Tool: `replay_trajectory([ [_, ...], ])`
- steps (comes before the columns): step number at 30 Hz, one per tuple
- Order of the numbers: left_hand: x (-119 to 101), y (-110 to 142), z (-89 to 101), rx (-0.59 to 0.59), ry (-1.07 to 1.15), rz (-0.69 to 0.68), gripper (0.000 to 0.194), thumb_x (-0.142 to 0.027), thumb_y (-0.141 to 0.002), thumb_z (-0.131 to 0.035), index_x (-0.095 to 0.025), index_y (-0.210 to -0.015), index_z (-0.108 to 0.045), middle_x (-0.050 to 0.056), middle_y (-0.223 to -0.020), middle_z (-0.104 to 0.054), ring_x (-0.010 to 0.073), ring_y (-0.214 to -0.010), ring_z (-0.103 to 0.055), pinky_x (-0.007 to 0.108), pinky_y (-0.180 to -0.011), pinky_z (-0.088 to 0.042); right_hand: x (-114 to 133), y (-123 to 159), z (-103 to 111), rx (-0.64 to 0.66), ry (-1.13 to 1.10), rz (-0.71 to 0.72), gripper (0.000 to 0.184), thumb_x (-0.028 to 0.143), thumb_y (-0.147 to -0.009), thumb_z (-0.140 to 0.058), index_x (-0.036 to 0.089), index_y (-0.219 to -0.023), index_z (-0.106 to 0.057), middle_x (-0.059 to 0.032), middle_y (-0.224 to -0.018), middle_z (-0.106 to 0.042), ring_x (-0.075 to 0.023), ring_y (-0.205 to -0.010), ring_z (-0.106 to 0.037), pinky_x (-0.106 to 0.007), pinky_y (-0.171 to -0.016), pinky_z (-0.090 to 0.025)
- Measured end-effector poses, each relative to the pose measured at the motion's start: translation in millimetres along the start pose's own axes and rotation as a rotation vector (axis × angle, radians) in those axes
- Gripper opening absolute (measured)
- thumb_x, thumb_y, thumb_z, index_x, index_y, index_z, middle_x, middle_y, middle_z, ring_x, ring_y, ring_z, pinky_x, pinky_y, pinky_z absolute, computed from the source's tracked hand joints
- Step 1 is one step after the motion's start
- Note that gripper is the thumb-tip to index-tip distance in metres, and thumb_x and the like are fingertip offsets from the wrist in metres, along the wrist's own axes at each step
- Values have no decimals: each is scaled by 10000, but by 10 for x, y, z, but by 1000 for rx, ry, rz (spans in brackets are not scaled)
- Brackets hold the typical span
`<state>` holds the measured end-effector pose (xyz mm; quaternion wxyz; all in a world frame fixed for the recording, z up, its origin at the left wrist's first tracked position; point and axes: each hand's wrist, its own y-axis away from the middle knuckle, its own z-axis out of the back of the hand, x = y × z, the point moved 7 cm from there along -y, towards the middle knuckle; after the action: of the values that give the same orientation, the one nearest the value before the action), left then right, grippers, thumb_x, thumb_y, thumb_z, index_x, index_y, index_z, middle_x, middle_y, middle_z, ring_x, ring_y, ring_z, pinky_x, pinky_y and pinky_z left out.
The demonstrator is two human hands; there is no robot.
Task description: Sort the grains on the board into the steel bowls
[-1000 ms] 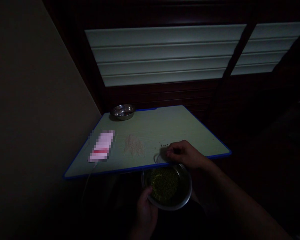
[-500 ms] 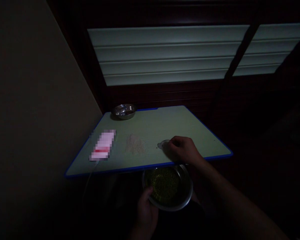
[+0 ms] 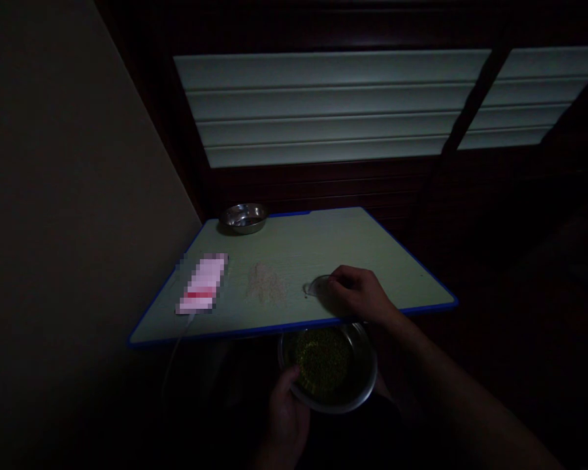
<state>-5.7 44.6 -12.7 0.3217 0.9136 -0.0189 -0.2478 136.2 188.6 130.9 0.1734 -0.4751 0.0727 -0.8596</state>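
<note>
Metal bowl, left hand: gripping, thumb over rim
Right hand: fingers curled, pinching clear piece
Bowls: two, counting far bowl
Pale heap: one

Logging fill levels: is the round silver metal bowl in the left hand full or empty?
Partly filled: small greenish grains lie in the bowl; bare inner wall shows beside them; depth unclear.

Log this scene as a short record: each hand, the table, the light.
left hand: grips the rim of a bowl holding small green grains
right hand: pinches a small clear object, kind unclear, at the table
table, far left: metal dish
table, near left: blurred pink item, then pale crumbs to its right
light: dim
</note>
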Motion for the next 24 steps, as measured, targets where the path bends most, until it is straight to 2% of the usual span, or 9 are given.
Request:
replay_trajectory([
  [4,2,4,-19,10,-1,14,446,-203,-685,-617,-139,-1118,-708,96,-851,-772,307,-995,-688,477,-998,-458,13,20,-45,45,-32,-4,208,333,-790,-560,158,-720,-647,-11,-633,-617,-134,-598,-526,-249,-554,-391],
  [11,-4,-1,-6,-2,9,-5,475,-185,-691,-614,-177,-1161,-683,64,-843,-774,285,-973,-697,474,-1014,-445,-5,3,-50,23,42,-35,198,317,-783,-555,160,-703,-645,-16,-630,-620,-137,-589,-519,-256,-552,-382],
  [20,-54,0,-14,-6,-1,-21,472,-193,-691,-612,-172,-1157,-683,69,-862,-769,283,-982,-692,462,-991,-469,3,-18,-106,110,-53,-4,200,325,-810,-575,158,-746,-662,-14,-667,-627,-132,-618,-526,-250,-569,-391],
  [24,-71,-1,-14,-9,-9,-21,501,-198,-678,-631,-164,-1177,-671,79,-910,-766,284,-993,-686,441,-975,-485,19,-9,-184,206,-86,11,174,300,-823,-586,157,-762,-662,-13,-674,-628,-123,-618,-511,-243,-572,-393],
])
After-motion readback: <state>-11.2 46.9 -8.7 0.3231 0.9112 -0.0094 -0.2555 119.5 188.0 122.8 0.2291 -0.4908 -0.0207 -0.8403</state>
